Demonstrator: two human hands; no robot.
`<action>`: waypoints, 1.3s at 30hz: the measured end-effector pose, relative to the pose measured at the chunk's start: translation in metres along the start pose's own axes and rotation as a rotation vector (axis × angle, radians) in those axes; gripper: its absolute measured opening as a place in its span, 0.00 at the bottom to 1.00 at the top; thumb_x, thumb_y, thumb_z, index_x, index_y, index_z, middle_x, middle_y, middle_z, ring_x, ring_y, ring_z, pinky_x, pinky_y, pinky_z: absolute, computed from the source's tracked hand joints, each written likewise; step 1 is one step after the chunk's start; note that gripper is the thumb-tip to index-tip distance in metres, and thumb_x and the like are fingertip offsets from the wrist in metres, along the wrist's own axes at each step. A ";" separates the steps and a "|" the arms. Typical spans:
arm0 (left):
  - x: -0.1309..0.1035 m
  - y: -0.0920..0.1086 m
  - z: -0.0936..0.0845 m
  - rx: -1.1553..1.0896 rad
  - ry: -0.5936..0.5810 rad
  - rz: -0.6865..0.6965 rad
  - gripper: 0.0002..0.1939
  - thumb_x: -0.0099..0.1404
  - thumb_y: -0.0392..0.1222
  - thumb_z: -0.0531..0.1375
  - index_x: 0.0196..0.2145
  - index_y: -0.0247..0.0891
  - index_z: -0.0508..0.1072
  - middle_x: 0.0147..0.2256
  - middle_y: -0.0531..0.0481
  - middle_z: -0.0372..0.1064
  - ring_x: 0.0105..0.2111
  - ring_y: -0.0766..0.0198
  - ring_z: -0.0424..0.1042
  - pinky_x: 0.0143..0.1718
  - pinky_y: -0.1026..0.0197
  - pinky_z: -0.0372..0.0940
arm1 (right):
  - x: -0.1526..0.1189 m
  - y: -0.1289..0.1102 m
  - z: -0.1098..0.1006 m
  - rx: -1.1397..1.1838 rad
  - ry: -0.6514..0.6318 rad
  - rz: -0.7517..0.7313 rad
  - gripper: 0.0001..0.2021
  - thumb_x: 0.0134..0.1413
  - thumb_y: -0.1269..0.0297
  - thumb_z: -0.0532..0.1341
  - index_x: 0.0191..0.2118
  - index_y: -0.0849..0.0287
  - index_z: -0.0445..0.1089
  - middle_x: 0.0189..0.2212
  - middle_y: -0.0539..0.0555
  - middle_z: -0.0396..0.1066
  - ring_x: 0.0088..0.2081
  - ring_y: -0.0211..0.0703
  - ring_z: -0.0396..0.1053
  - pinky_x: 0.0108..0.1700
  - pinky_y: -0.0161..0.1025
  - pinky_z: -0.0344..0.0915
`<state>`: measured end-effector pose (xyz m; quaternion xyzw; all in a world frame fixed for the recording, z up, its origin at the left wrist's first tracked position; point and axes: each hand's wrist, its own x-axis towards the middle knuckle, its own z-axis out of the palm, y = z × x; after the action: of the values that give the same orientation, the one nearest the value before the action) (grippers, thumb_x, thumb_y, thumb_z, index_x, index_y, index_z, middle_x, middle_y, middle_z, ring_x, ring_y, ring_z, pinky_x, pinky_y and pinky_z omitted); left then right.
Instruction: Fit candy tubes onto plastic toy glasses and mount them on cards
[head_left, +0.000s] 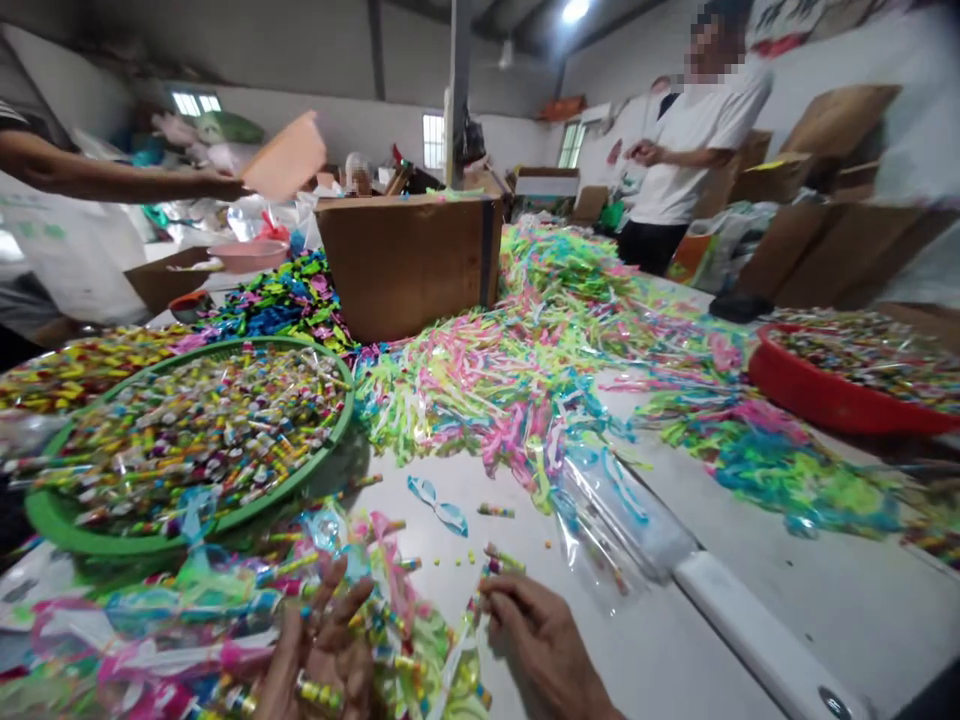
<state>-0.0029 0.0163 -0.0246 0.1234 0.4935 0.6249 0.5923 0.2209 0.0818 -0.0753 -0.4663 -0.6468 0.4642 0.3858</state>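
Tubes, small and stripy, are all around my two hands on the white table (pixel 840 590). With my right hand (pixel 536 640) I pinch a little stripy tube (pixel 475 604) between my thumb and finger, just above a pale strip (pixel 454 655). My left hand (pixel 322 640) is turned up with its fingers loose and apart. A yellow and green piece (pixel 319 692) shows by its palm, but I cannot tell if I am holding it. Under and beside that hand is a messy heap of shiny pink, blue and green wrappers (pixel 180 650) with more tubes mixed in. One loose tube (pixel 496 510) lies past my right hand, near a blue bow (pixel 439 505). To my left, a big green basket (pixel 60 522) is full of tubes. To my right lies a tool with a long white handle (pixel 757 625). Far over on the right, a red tub (pixel 817 395) is full too. Bright strips (pixel 465 380) spread in front of a brown box (pixel 409 265). Someone in a white shirt (pixel 682 160) stands across the table, and another person's arm (pixel 112 175) holds an orange sheet (pixel 289 160).
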 end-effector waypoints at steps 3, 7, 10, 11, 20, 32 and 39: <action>0.002 0.000 0.018 -0.348 -0.122 -0.287 0.26 0.64 0.58 0.57 0.56 0.44 0.67 0.45 0.41 0.75 0.09 0.76 0.56 0.07 0.71 0.57 | 0.022 0.003 -0.027 -0.355 0.076 -0.158 0.12 0.63 0.63 0.52 0.38 0.59 0.72 0.32 0.55 0.74 0.34 0.46 0.72 0.36 0.39 0.68; 0.000 0.011 0.036 -0.505 -0.245 -0.405 0.27 0.70 0.55 0.47 0.57 0.34 0.64 0.50 0.33 0.71 0.08 0.80 0.50 0.05 0.74 0.55 | 0.055 0.014 -0.049 -0.726 0.105 -0.273 0.11 0.59 0.72 0.51 0.37 0.60 0.71 0.34 0.57 0.73 0.36 0.47 0.72 0.39 0.40 0.67; -0.002 0.012 0.038 -0.492 -0.198 -0.412 0.23 0.70 0.51 0.51 0.56 0.36 0.66 0.48 0.36 0.73 0.08 0.81 0.50 0.05 0.75 0.53 | 0.070 0.021 -0.046 -0.791 0.051 -0.252 0.10 0.59 0.74 0.52 0.36 0.60 0.71 0.35 0.57 0.72 0.38 0.47 0.70 0.42 0.40 0.66; -0.003 0.009 0.037 -0.468 -0.176 -0.418 0.21 0.69 0.50 0.54 0.55 0.37 0.68 0.47 0.37 0.74 0.09 0.80 0.52 0.06 0.75 0.54 | 0.072 0.022 -0.043 -0.815 0.038 -0.241 0.10 0.59 0.74 0.53 0.36 0.60 0.71 0.35 0.56 0.71 0.38 0.47 0.70 0.42 0.39 0.65; -0.010 -0.017 0.052 -0.197 -0.067 -0.360 0.27 0.44 0.46 0.75 0.41 0.34 0.75 0.22 0.57 0.66 0.12 0.83 0.45 0.12 0.76 0.42 | 0.083 0.032 -0.027 -1.013 0.013 -0.144 0.06 0.60 0.75 0.57 0.37 0.59 0.69 0.35 0.55 0.67 0.38 0.46 0.67 0.35 0.35 0.60; -0.020 -0.038 0.052 -0.048 -0.052 -0.084 0.23 0.49 0.47 0.72 0.41 0.35 0.76 0.33 0.47 0.73 0.26 0.68 0.67 0.27 0.67 0.66 | 0.048 0.015 -0.041 -0.970 -0.038 -0.258 0.08 0.61 0.74 0.53 0.39 0.59 0.69 0.36 0.55 0.68 0.39 0.47 0.67 0.41 0.39 0.62; -0.014 -0.050 0.058 0.005 -0.024 -0.042 0.22 0.47 0.51 0.72 0.37 0.35 0.76 0.27 0.50 0.71 0.16 0.78 0.55 0.18 0.72 0.56 | 0.034 0.022 -0.032 -0.940 -0.057 -0.243 0.09 0.58 0.76 0.54 0.34 0.59 0.69 0.32 0.54 0.67 0.33 0.44 0.68 0.34 0.36 0.63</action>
<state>0.0745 0.0217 -0.0282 0.1218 0.4904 0.6096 0.6108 0.2466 0.1255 -0.0859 -0.4984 -0.8464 0.0858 0.1669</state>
